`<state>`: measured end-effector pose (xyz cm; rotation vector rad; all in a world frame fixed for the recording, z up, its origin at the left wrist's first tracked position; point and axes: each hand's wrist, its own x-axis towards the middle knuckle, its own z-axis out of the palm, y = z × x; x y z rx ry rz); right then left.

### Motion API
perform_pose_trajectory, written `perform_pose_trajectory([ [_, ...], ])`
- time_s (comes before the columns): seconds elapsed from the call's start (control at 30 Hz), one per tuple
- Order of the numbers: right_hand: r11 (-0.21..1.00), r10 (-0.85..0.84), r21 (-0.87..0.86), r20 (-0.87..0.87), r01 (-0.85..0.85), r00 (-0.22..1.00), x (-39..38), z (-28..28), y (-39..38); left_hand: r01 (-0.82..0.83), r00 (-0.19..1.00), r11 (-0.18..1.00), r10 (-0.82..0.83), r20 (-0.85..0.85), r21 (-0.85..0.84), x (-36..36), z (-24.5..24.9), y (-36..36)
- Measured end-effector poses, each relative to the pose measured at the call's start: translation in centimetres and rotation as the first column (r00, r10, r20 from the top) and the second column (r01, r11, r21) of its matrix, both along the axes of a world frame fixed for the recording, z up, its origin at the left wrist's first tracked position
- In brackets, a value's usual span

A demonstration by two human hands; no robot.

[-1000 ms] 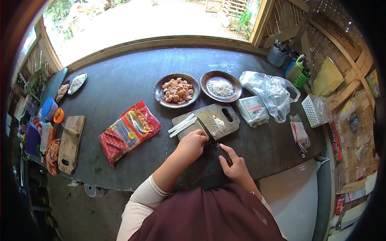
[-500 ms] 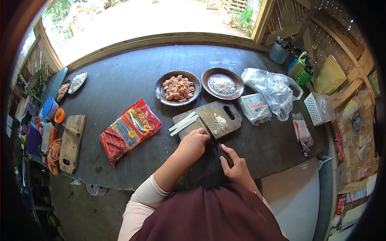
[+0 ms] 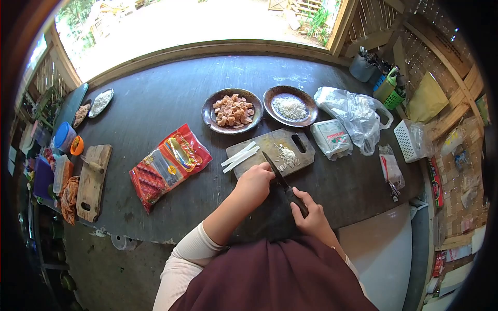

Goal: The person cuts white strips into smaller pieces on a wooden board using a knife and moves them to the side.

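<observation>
A wooden cutting board (image 3: 265,141) lies in front of me on the dark table. White strips (image 3: 240,157) rest on its left part, and a small heap of thin white shreds (image 3: 286,157) on its right. My right hand (image 3: 309,213) is wrapped round the black handle of a knife (image 3: 277,173), whose blade points up and left over the board's front edge. My left hand (image 3: 256,181) is closed beside the blade, its fingertips near the board's lower edge; whatever it holds is hidden under the fingers.
Behind the board stand a bowl of pinkish slices (image 3: 233,111) and a bowl of white shreds (image 3: 290,107). Plastic bags (image 3: 353,116) lie at the right, a red packet (image 3: 171,167) at the left. Another cutting board (image 3: 93,181) with a knife lies further left.
My right hand and the knife handle have shifted slightly right and down. My left hand has moved a little right. The whole view has shifted slightly.
</observation>
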<state>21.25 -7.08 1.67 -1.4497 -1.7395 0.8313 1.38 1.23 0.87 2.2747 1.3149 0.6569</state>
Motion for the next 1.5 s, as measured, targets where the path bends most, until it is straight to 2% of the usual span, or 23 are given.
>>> perform_pose_trajectory([
  [0.17, 0.999, -0.017, -0.028, 0.114, 0.02, 0.993, -1.8, 0.5, 1.5, -0.004, 0.999, 0.998, 0.002, 0.033, 0.062, -0.1, -0.7, -0.2],
  [0.37, 0.999, -0.018, 0.041, 0.071, 0.015, 0.997, -1.3, 0.3, 0.1, 0.006, 1.0, 0.999, -0.007, 0.028, 0.042, -0.2, -0.8, -0.2],
  [0.47, 0.998, -0.036, -0.058, 0.062, 0.04, 0.997, -1.6, 1.0, 0.2, -0.006, 1.0, 0.998, 0.005, 0.03, 0.058, -0.1, -0.9, -0.1],
  [0.6, 0.999, -0.035, 0.018, 0.039, 0.035, 0.999, -2.0, 0.4, 1.5, -0.004, 0.998, 0.998, 0.0, 0.057, 0.067, -0.2, -0.9, -0.2],
  [0.77, 0.997, -0.07, -0.032, 0.015, 0.071, 0.997, -2.6, 0.6, 2.9, -0.002, 0.996, 0.998, -0.004, 0.087, 0.067, -0.2, -1.4, 0.1],
  [0.97, 0.996, -0.085, 0.013, -0.025, 0.085, 0.996, -1.8, -0.2, 1.5, -0.018, 0.997, 0.999, 0.015, 0.07, 0.048, -0.2, -1.5, 0.0],
  [1.17, 0.997, -0.067, -0.05, -0.033, 0.065, 0.997, -1.7, -0.1, 0.2, -0.035, 0.996, 0.998, 0.032, 0.079, 0.043, 0.1, -1.5, -0.2],
  [1.5, 0.998, -0.057, 0.003, 0.006, 0.057, 0.998, -1.6, 0.3, 0.2, -0.05, 0.997, 0.996, 0.045, 0.066, 0.075, 0.4, -1.7, -0.4],
])
